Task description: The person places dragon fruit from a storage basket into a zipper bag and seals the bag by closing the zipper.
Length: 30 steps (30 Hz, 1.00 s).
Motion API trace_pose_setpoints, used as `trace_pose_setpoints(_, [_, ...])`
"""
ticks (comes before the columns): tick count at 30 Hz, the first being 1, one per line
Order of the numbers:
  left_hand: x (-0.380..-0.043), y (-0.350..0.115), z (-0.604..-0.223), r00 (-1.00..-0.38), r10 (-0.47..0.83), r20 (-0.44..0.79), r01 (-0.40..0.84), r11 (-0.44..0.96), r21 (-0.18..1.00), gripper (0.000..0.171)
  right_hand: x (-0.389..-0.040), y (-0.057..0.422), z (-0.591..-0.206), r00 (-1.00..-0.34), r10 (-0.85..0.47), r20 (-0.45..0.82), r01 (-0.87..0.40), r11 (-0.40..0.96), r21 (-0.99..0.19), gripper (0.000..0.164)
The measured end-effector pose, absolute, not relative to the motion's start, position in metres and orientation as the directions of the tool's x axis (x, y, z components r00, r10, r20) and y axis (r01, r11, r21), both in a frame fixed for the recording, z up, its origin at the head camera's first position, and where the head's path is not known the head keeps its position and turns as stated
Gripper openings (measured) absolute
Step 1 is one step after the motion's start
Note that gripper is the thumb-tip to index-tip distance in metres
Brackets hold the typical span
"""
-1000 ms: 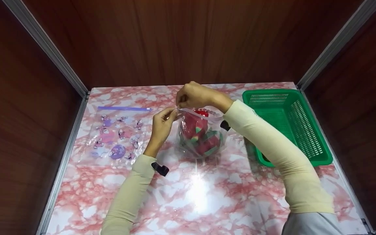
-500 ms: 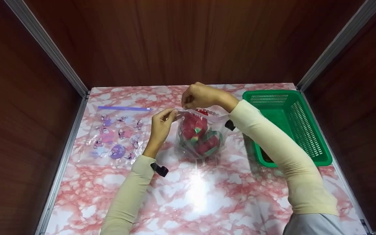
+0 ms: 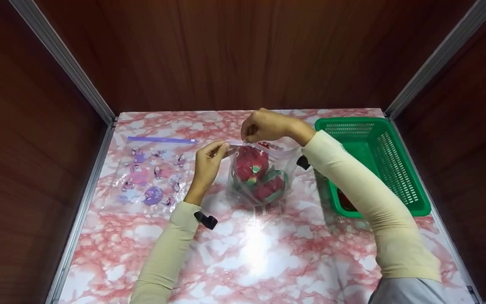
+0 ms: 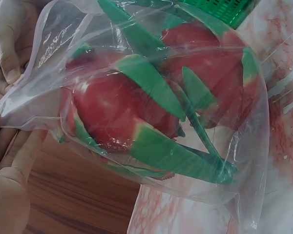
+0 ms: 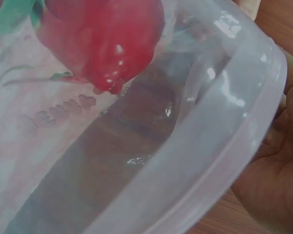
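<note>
A clear zip-lock bag (image 3: 291,169) stands mid-table with red dragon fruits inside. In the left wrist view, two dragon fruits show through the plastic: one nearer (image 4: 105,105) and another behind it (image 4: 200,63), both with green pointed scales. My left hand (image 3: 209,162) pinches the left corner of the bag's mouth. Just right of it, my right hand (image 3: 268,126) has curled fingers and pinches the mouth's edge from above. Up close in the right wrist view, the bag's clear lip (image 5: 229,156) crosses in front of the right palm.
A flat clear bag (image 3: 146,181) with pink and purple cartoon prints and a purple slider lies on the left. At the right stands a green slotted basket (image 3: 423,207), with a reddish-brown thing (image 3: 345,202) in its near left corner. Dark wood panels enclose the table.
My right hand has slid a little to the right along the bag's mouth, away from the left hand. The left hand keeps its hold on the corner, nearly still.
</note>
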State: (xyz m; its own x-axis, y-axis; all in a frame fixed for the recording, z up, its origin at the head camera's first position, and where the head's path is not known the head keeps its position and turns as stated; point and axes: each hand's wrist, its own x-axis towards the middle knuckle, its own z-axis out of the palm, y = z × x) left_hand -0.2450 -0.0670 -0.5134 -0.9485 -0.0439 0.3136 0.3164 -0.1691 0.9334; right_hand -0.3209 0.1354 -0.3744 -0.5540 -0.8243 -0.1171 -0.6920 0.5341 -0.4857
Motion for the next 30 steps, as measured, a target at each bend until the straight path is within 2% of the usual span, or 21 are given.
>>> trace_pose_setpoints(6, [-0.2441, -0.0699, -0.5123, -0.951, -0.037, 0.307, 0.309, -0.149, 0.939, 0.018, -0.3208, 0.1398, -0.3758, -0.56, -0.818, -0.133, -0.681, 0.545, -0.49, 0.008])
trace_pose_setpoints(14, [-0.2456, -0.0746, -0.5063, -0.951, -0.028, 0.308, 0.309, -0.014, 0.951, 0.018, -0.319, 0.1414, -0.3779, -0.563, -0.816, -0.132, -0.674, 0.545, -0.498, 0.006])
trace_pose_setpoints(21, [-0.2491, -0.0728, -0.5042, -0.937, 0.018, 0.348, 0.349, 0.018, 0.937, 0.015, -0.3192, 0.1434, -0.3802, -0.551, -0.827, -0.11, -0.692, 0.527, -0.493, 0.007])
trace_pose_setpoints(25, [-0.2499, -0.0735, -0.5035, -0.929, 0.003, 0.369, 0.369, 0.066, 0.927, 0.014, -0.3191, 0.1439, -0.3798, -0.544, -0.832, -0.111, -0.696, 0.521, -0.494, 0.007])
trace_pose_setpoints(30, [-0.249, -0.0757, -0.5041, -0.914, 0.0, 0.407, 0.406, 0.042, 0.913, 0.013, -0.3195, 0.1455, -0.38, -0.541, -0.831, -0.129, -0.68, 0.522, -0.514, 0.008])
